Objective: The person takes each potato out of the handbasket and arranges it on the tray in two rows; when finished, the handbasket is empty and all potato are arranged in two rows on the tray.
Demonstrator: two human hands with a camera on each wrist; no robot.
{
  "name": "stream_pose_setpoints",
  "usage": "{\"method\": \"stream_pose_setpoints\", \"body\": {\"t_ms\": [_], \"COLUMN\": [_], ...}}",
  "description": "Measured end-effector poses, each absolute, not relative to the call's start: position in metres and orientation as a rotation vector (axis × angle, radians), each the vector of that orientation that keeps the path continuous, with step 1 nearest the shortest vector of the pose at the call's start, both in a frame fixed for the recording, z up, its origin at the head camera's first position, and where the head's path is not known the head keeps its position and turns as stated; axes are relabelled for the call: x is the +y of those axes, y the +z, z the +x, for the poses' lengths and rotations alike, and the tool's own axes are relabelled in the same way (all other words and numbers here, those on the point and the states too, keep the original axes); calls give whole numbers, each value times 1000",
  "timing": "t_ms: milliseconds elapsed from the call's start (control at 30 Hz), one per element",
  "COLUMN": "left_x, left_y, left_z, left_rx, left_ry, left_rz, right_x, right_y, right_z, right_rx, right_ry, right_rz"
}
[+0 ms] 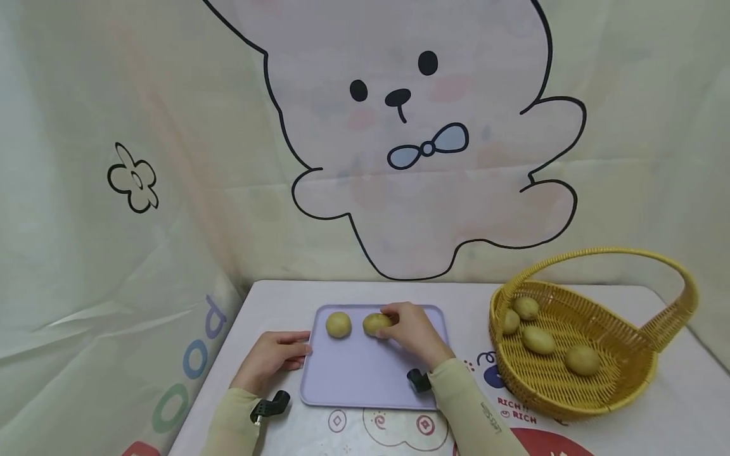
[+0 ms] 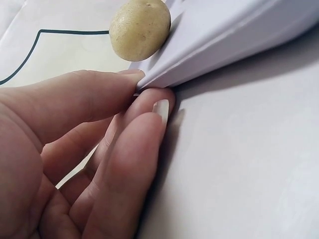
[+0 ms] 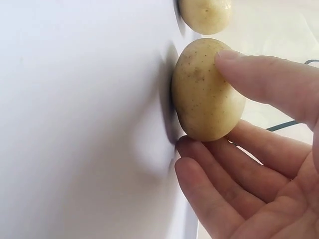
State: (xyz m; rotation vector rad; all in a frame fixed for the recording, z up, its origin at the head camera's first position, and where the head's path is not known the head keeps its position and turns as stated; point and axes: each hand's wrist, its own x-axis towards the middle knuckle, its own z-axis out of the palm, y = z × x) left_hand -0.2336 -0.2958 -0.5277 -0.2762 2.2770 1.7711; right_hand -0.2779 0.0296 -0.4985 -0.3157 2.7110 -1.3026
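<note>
A pale lilac tray [image 1: 365,373] lies on the table, with two potatoes near its far edge. My right hand [image 1: 413,329] holds one potato [image 1: 376,324] between thumb and fingers. The right wrist view shows that potato [image 3: 207,89] low against the tray; whether it touches cannot be told. To its left sits the other potato [image 1: 338,325], apart from both hands. At the tray's left edge, my left hand [image 1: 274,358] pinches the rim; in the left wrist view the thumb lies at the rim's top and curled fingers [image 2: 134,154] sit against its outside.
On the right of the table stands a yellow woven basket [image 1: 576,405] with a tall arched handle [image 1: 604,251]. Several potatoes [image 1: 582,360] lie inside it. A printed cloth backdrop [image 1: 399,209] hangs behind the table and along the left side.
</note>
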Motion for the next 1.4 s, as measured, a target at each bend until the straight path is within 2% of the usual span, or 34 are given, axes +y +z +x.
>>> {"method": "stream_pose_setpoints", "body": {"t_ms": [233, 467, 700, 900, 1167, 1400], "left_x": [-294, -299, -304, -296, -297, -298], "left_y": [-528, -528, -528, -530, -530, -530], "left_z": [-234, -234, -234, -235, -235, -234], "left_rx": [2285, 2304, 2316, 2316, 2305, 2289], "left_ry": [1742, 1718, 1700, 1667, 1680, 1721], "left_rz": [-249, -274, -291, -283, -294, -282], "right_x": [39, 67, 135, 211, 291, 314], "right_y": [-487, -456, -425, -410, -393, -403], "right_z": [-266, -223, -169, -143, -163, -201], "right_rx": [2734, 2777, 2867, 2982, 2984, 2916], "right_ry": [-1289, -1259, -1068, -834, -706, -702], "right_rz": [-270, -273, -471, -410, -322, -256]}}
